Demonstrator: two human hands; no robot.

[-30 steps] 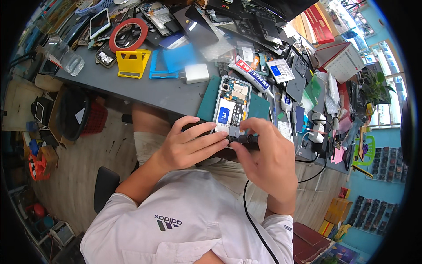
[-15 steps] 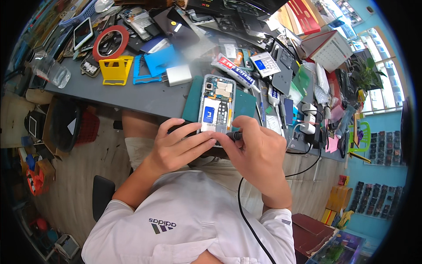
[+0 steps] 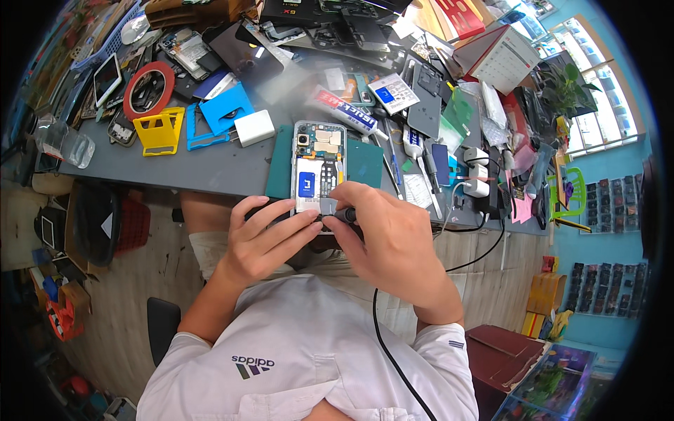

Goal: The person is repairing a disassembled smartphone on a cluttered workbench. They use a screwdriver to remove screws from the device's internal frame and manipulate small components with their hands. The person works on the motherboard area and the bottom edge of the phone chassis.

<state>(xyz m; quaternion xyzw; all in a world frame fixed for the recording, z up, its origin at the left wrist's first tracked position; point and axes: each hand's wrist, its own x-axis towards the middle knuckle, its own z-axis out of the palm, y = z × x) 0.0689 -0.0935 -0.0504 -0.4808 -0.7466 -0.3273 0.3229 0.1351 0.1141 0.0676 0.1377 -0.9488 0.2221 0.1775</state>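
One opened phone [image 3: 319, 168] lay back side up, its upper part on a green mat [image 3: 281, 160] and its lower end seeming to reach past the front edge of the worktop [image 3: 203, 172]. The left hand [image 3: 261, 242] was half spread, fingertips at the phone's lower left edge; whether it gripped or merely rested there could not be told. The right hand [image 3: 393, 231] was pinched around a dark, round-bodied tool [image 3: 345, 215] beside the phone's lower right edge. The phone looked thin and light, its frame stiff and probably slick, while the bare circuit board [image 3: 327, 145] and the white battery [image 3: 307, 184] seemed easy to scratch or bend. The safest hold appeared to be along the frame's two long sides, gently, with fingers kept off the inner parts. The tool, seemingly firm, looked best held by its thick body.
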